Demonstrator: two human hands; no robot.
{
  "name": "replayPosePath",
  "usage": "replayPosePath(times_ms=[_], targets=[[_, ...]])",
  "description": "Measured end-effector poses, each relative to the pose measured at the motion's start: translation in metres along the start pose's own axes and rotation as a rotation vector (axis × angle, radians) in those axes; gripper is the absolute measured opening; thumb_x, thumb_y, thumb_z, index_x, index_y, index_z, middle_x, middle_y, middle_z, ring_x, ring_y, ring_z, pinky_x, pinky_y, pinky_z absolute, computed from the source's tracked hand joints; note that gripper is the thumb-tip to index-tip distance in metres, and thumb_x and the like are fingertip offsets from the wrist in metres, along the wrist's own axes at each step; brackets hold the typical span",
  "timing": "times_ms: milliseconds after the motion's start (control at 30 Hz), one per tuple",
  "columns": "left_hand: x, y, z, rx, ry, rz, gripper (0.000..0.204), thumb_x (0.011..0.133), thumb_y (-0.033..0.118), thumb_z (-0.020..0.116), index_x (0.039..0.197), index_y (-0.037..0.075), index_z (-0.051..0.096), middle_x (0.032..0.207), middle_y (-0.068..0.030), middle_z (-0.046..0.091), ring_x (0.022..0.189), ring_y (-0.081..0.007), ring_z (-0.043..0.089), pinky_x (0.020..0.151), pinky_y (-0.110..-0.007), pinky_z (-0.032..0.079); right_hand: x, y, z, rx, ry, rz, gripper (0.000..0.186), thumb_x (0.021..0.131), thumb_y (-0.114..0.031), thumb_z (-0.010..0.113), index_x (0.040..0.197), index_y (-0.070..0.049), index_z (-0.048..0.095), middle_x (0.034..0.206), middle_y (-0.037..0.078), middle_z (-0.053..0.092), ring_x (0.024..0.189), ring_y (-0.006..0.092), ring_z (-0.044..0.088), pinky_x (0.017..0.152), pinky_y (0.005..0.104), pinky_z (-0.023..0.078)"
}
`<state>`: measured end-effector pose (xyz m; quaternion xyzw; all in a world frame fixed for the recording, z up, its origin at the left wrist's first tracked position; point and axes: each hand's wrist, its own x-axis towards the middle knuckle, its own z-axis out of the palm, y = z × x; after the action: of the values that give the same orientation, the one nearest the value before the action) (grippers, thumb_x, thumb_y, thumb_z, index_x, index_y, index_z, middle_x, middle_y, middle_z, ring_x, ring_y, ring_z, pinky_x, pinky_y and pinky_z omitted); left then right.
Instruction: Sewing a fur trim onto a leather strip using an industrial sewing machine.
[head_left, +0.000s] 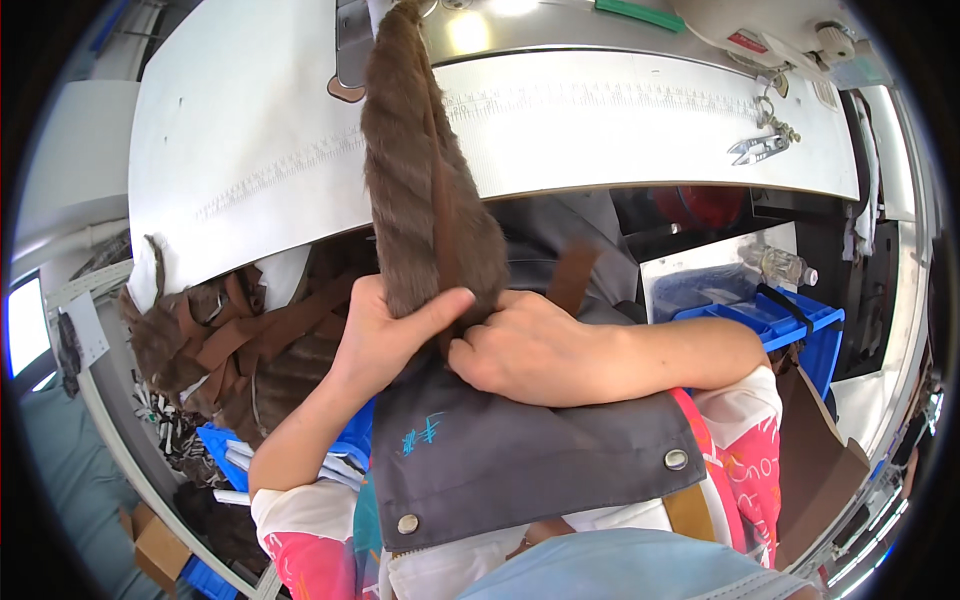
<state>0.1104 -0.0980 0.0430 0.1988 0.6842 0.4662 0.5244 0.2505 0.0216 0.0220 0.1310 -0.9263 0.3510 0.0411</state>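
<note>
A long brown furry fabric piece [400, 170] runs from the sewing machine at the top down to my lap. My left hand [385, 325] grips its lower end, thumb across the fur. Touching the left hand, my right hand [530, 350] is closed on the same end and on a brown strip [572, 275] beside it. Both hands rest above a dark grey apron [520, 450] with metal snaps.
The white sewing table [240, 130] carries a thread snipper [757, 150] at the right. A pile of brown fur pieces and strips [215, 345] lies at the left. A blue bin [775, 320] and a plastic bottle [780, 265] sit at the right.
</note>
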Motion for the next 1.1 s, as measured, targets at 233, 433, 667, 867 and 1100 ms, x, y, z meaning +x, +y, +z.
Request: replayPosePath(times_ms=[233,433,667,867,1100], targets=[[-0.027,0.039,0.0,-0.472,0.052,-0.118,0.037,0.084,-0.002,0.06,0.12,-0.001,0.052,0.107,-0.0105,0.063,0.094,-0.0181,0.064,0.079,-0.031,0.052,0.026,0.094,-0.085,0.83,0.488,0.465,0.035,0.095,-0.028,0.049,0.099,0.003,0.063,0.086,0.01,0.067,0.072,0.0149,0.063,0.068,0.0248,0.05],[-0.031,0.041,-0.001,-0.44,0.037,-0.214,0.034,0.086,0.001,0.059,0.119,0.0,0.053,0.108,-0.0109,0.064,0.093,-0.0173,0.064,0.08,-0.031,0.053,0.109,0.142,-0.071,1.49,0.094,0.691,0.02,0.093,-0.016,0.051,0.095,0.003,0.058,0.086,0.009,0.066,0.073,0.0184,0.066,0.069,0.0324,0.056],[-0.023,0.014,-0.006,-0.384,-0.07,-0.203,0.014,0.089,0.007,0.06,0.097,-0.003,0.065,0.089,-0.0043,0.067,0.078,-0.0079,0.061,0.069,-0.024,0.049,0.104,0.096,-0.046,1.063,0.351,0.876,0.013,0.077,-0.011,0.062,0.072,0.001,0.061,0.066,0.006,0.059,0.051,0.0106,0.05,0.043,0.0256,0.035],[-0.011,0.004,-0.009,0.136,-0.23,-0.143,0.024,0.094,0.017,0.054,0.093,-0.006,0.063,0.082,-0.0018,0.064,0.077,-0.0049,0.055,0.068,-0.024,0.047,0.042,0.034,0.008,1.336,0.381,0.672,0.017,0.084,-0.008,0.058,0.091,0.006,0.064,0.082,0.004,0.065,0.075,0.0062,0.058,0.064,0.0239,0.048],[-0.01,-0.013,-0.006,-0.029,-0.171,-0.151,0.028,0.094,0.021,0.055,0.094,-0.007,0.061,0.08,-0.0027,0.064,0.076,-0.0057,0.054,0.069,-0.025,0.047,0.029,0.039,0.025,1.751,0.457,0.711,0.024,0.09,-0.02,0.062,0.1,0.002,0.063,0.095,0.008,0.067,0.083,0.0116,0.064,0.073,0.0262,0.053]])
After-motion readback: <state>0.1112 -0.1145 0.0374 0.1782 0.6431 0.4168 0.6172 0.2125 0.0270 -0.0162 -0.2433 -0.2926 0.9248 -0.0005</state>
